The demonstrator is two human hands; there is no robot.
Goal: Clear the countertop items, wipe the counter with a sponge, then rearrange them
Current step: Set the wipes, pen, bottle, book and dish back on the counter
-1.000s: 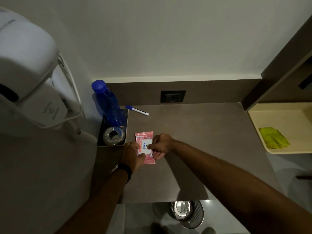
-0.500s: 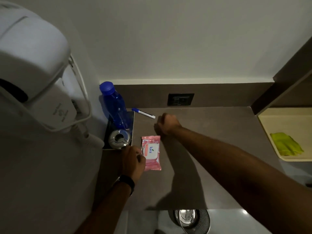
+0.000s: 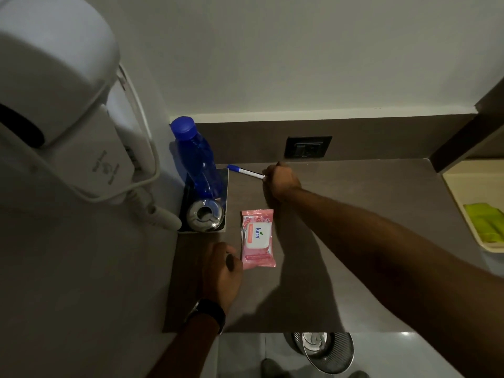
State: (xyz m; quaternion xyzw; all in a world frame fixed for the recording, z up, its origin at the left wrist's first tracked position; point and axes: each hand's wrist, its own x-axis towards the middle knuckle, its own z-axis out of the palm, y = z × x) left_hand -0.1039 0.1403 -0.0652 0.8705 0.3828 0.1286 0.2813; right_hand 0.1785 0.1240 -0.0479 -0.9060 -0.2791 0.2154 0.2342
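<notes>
Wipes packet (image 3: 257, 238), pink with a white flap marked "kara", lies flat on the brown tabletop (image 3: 354, 214), lengthwise toward the wall, just right of a small dark tray (image 3: 225, 203). The left hand (image 3: 222, 271) rests on the tabletop just beside the packet's lower left edge, fingers loosely curled with nothing grasped; whether it touches the packet I cannot tell. A dark watch (image 3: 211, 313) sits on that wrist.

Farther back, the right hand (image 3: 282, 180) reaches to a pen (image 3: 245, 171) (blue cap, white barrel) that lies slantwise near the back wall. The fingers are curled at the pen's right end, and the grip seems to close on its tip, though the fingers hide the contact.

In the tray stand a blue water bottle (image 3: 196, 159), capped and upright at the back, and a round steel ashtray (image 3: 204, 218) at the front, the two close together. The tray sits in the tabletop's left rear corner against the side wall.

On the back splash, right of the pen, is a black wall socket (image 3: 308, 146). A white wall-mounted hair dryer (image 3: 62, 105) fills the left of the view, its cord end hanging near the tray. At the right edge a cream-coloured shelf (image 3: 461, 195) carries a yellow-green cloth (image 3: 484, 222), well apart from the hands. Below the tabletop's front edge a metal waste bin (image 3: 324, 350) stands on the floor.
</notes>
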